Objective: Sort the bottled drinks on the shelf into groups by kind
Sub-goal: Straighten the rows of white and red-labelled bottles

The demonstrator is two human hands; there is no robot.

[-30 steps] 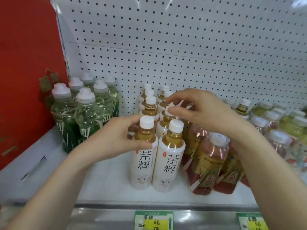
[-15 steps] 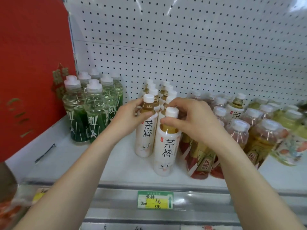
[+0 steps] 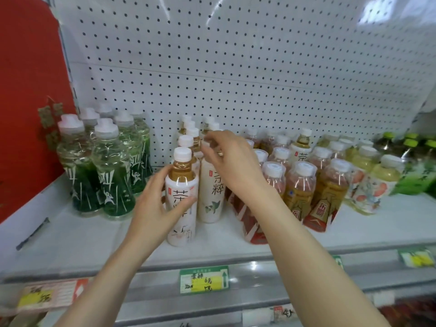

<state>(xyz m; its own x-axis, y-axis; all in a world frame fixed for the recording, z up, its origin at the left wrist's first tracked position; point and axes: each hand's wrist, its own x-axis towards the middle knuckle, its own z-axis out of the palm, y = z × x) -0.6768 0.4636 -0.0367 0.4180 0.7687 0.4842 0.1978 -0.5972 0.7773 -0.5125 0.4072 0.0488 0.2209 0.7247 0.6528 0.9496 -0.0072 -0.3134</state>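
Observation:
Two rows of white-label tea bottles with amber tea and white caps stand mid-shelf. My left hand (image 3: 158,206) is wrapped around the front bottle (image 3: 182,182) of the left row, which stands upright on the shelf (image 3: 94,234). My right hand (image 3: 226,159) reaches over the front bottle of the right row (image 3: 212,192) and pinches its top, hiding the cap. More of the same kind line up behind them (image 3: 188,128). One further white-label bottle (image 3: 303,147) stands at the back among the red-label bottles.
Green bottles (image 3: 94,175) cluster at the left by a red panel (image 3: 28,90). Red-label tea bottles (image 3: 304,185) stand right of my hands, then pale floral bottles (image 3: 370,182) and green-label ones (image 3: 412,168). A pegboard (image 3: 236,67) backs the shelf. A price tag (image 3: 204,279) sits on the front rail.
The bottle in my left hand has come forward to the front. The bottle under my right hand has gone back beside it, and that hand has risen to its cap.

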